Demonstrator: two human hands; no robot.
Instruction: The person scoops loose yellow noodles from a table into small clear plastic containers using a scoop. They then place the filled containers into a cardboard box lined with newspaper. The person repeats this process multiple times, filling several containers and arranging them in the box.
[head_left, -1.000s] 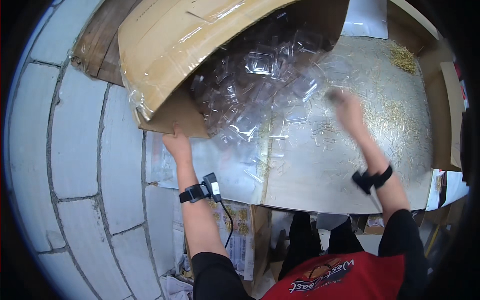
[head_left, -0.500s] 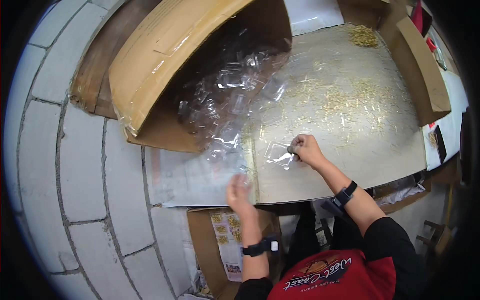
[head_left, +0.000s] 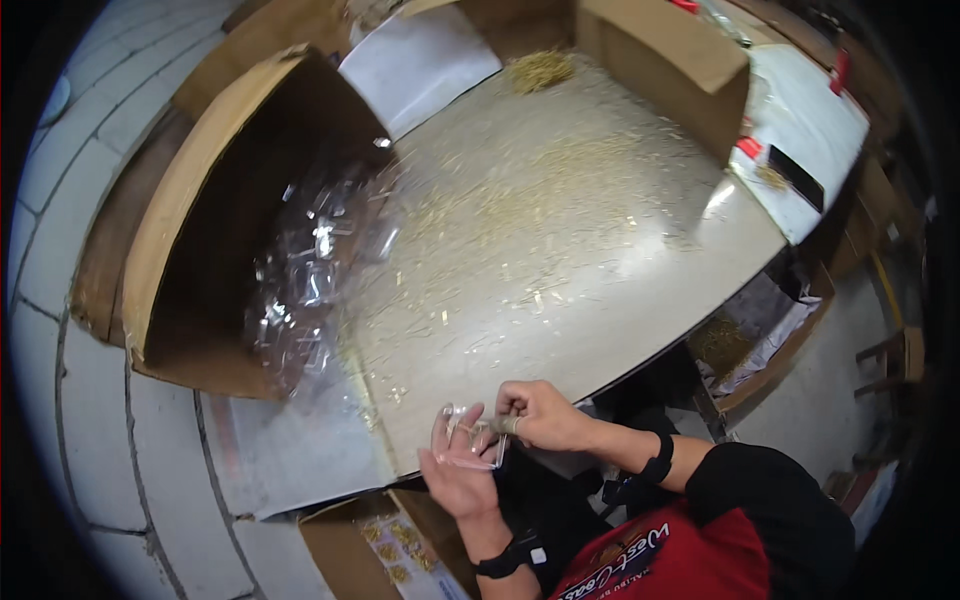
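Holding a clear plastic case (head_left: pixel 470 458) just by the desk's near edge, left of its middle, I have my two hands together on it. My left hand (head_left: pixel 463 487) lies palm up beneath it with the fingers spread, and my right hand's (head_left: pixel 545 415) fingertips are closed on its right side.

At the desk's (head_left: pixel 470 370) left end a big cardboard box (head_left: pixel 180 210) lies tipped on its side, mouth toward the middle. A heap of clear cases (head_left: pixel 315 280) fills its lower part and spills out onto the desk, close to a plastic sheet (head_left: pixel 290 450) at the near left corner.

Below the near edge, on the left, an open carton (head_left: pixel 345 535) holds small bunches of gold pieces (head_left: pixel 400 540) on printed paper. Under the right end, another box (head_left: pixel 780 370) has a pale lining with loose gold bits (head_left: pixel 720 342) inside.

Thin gold strips (head_left: pixel 560 185) are scattered over the desk, and a gold pile (head_left: pixel 540 72) sits at its far edge, beside a cardboard wall (head_left: pixel 665 95).
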